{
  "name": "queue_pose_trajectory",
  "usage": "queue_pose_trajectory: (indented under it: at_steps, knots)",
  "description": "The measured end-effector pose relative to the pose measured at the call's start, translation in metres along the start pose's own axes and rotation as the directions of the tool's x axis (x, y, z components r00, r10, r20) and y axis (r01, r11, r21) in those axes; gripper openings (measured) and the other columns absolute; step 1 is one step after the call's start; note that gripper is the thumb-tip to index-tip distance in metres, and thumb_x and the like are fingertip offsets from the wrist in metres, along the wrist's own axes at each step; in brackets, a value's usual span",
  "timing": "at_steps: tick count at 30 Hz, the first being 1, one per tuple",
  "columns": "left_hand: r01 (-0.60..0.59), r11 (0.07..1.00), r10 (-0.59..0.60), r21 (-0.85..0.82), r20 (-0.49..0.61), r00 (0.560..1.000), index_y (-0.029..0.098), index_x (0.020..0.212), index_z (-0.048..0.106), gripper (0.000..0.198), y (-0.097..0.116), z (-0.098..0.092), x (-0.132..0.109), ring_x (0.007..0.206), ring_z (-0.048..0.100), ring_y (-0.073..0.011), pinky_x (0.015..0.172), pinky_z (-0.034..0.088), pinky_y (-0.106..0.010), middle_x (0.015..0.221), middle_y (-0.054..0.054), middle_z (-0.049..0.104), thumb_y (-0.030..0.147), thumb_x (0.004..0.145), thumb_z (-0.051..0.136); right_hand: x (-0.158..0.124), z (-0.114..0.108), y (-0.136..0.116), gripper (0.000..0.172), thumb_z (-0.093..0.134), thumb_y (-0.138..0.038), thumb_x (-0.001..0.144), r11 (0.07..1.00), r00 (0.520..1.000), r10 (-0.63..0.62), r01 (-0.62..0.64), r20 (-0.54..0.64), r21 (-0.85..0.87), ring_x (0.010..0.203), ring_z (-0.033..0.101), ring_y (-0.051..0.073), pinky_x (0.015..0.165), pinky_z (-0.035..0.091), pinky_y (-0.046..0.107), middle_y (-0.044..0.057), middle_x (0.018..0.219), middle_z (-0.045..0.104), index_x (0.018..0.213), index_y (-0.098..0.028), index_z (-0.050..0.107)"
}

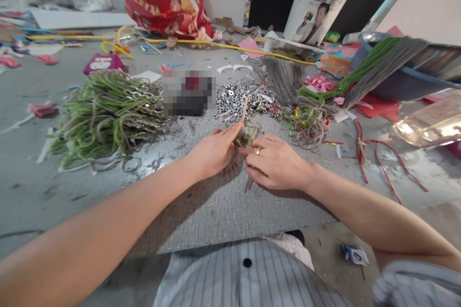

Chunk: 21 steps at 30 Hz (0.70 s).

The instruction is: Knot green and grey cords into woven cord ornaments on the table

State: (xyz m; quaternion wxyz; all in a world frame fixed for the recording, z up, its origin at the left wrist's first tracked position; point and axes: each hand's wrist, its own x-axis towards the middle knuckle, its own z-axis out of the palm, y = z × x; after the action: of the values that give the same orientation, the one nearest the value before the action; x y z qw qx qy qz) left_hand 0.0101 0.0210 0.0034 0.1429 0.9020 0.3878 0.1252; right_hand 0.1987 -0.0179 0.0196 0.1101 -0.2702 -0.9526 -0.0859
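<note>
My left hand (218,152) is closed near the middle of the table, its fingertips pinched at a small bunch of green and grey cord (247,138). A thin pale stick (245,109) juts up from beside those fingertips; which fingers grip it is hard to tell. My right hand (275,162), with a ring on one finger, curls over the same cord from the right. Thin ends stick out below its fingers. Just beyond both hands lies a pile of small silvery metal pieces (234,98).
A heap of green and grey cord loops (108,115) lies left. To the right are tangled cords (309,127), long cord bundles (382,72) over a basin (370,43), red strings (360,148) and a clear bottle (428,120). A red bag (165,0) stands behind.
</note>
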Motion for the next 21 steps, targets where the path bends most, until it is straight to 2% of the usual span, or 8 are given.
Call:
queue_pose_trajectory:
  at_steps: [4,7,12,14,15,17,19,21]
  knots:
    - [-0.009,1.0,0.009,0.014,-0.023,1.0,0.009,0.137,0.029,0.051,0.0,0.001,0.0,0.116,0.052,-0.0225,0.095,0.042,-0.038,0.124,-0.017,0.057,0.012,0.086,0.028,0.001,-0.001,0.0,0.026,0.045,-0.028,0.088,1.0,0.998,-0.02,0.02,0.064,-0.003,0.073,0.048,0.019,0.066,0.028,0.034,0.006,0.07,0.064,0.073,-0.016,0.062]
    - [0.004,0.999,-0.004,0.037,0.003,1.0,0.009,0.137,0.028,0.048,0.002,0.001,0.0,0.119,0.05,-0.0246,0.098,0.039,-0.043,0.131,-0.019,0.051,0.018,0.09,0.028,0.001,-0.005,-0.002,0.025,0.047,-0.028,0.086,0.998,0.993,-0.054,0.05,0.101,0.039,0.07,0.047,0.018,0.066,0.028,0.034,0.004,0.062,0.062,0.07,-0.017,0.062]
    - [0.048,0.993,-0.056,0.107,0.075,0.996,0.006,0.139,0.022,0.055,0.007,0.002,-0.001,0.126,0.044,-0.0295,0.103,0.031,-0.051,0.142,-0.023,0.038,0.028,0.091,0.035,-0.001,-0.01,-0.004,0.024,0.048,-0.027,0.084,0.965,0.985,-0.157,0.138,0.069,0.221,0.068,0.049,0.016,0.066,0.03,0.032,0.003,0.056,0.059,0.065,-0.017,0.06]
    - [0.057,0.99,-0.068,0.132,0.083,0.994,0.006,0.141,0.02,0.059,0.008,0.003,-0.001,0.129,0.041,-0.0296,0.104,0.029,-0.052,0.144,-0.023,0.034,0.03,0.09,0.038,-0.002,-0.009,-0.004,0.025,0.047,-0.028,0.084,0.942,0.987,-0.155,0.134,0.044,0.307,0.067,0.05,0.015,0.066,0.033,0.03,0.002,0.058,0.06,0.066,-0.017,0.061]
    - [0.063,0.989,-0.075,0.137,0.084,0.994,0.007,0.141,0.019,0.06,0.009,0.004,-0.001,0.13,0.04,-0.0295,0.105,0.028,-0.053,0.145,-0.023,0.033,0.031,0.09,0.038,-0.002,-0.008,-0.003,0.027,0.046,-0.029,0.086,0.938,0.993,-0.116,0.101,0.026,0.332,0.067,0.051,0.015,0.066,0.034,0.029,0.003,0.06,0.061,0.067,-0.017,0.062]
    - [0.069,0.988,-0.08,0.137,0.08,0.994,0.008,0.142,0.018,0.062,0.008,0.005,-0.002,0.131,0.038,-0.0293,0.106,0.026,-0.054,0.144,-0.023,0.034,0.034,0.09,0.038,-0.002,-0.005,0.0,0.03,0.042,-0.03,0.089,0.944,0.999,0.047,-0.035,-0.028,0.329,0.07,0.055,0.015,0.07,0.039,0.03,0.006,0.069,0.065,0.073,-0.016,0.063]
    - [0.062,0.989,-0.07,0.134,0.058,0.996,0.009,0.142,0.02,0.062,0.006,0.007,-0.002,0.133,0.035,-0.0293,0.106,0.026,-0.055,0.144,-0.023,0.036,0.039,0.091,0.037,-0.001,-0.002,0.002,0.029,0.041,-0.031,0.091,0.942,0.968,0.24,-0.212,-0.077,0.261,0.084,0.059,0.019,0.077,0.042,0.034,0.01,0.087,0.069,0.088,-0.014,0.064]
    - [0.055,0.989,-0.06,0.138,0.033,0.998,0.009,0.141,0.022,0.064,0.004,0.008,-0.003,0.134,0.032,-0.0296,0.105,0.026,-0.055,0.142,-0.022,0.038,0.043,0.09,0.038,0.0,0.001,0.004,0.031,0.042,-0.03,0.091,0.924,0.932,0.358,-0.345,-0.056,0.166,0.104,0.056,0.024,0.087,0.041,0.04,0.014,0.109,0.066,0.107,-0.011,0.061]
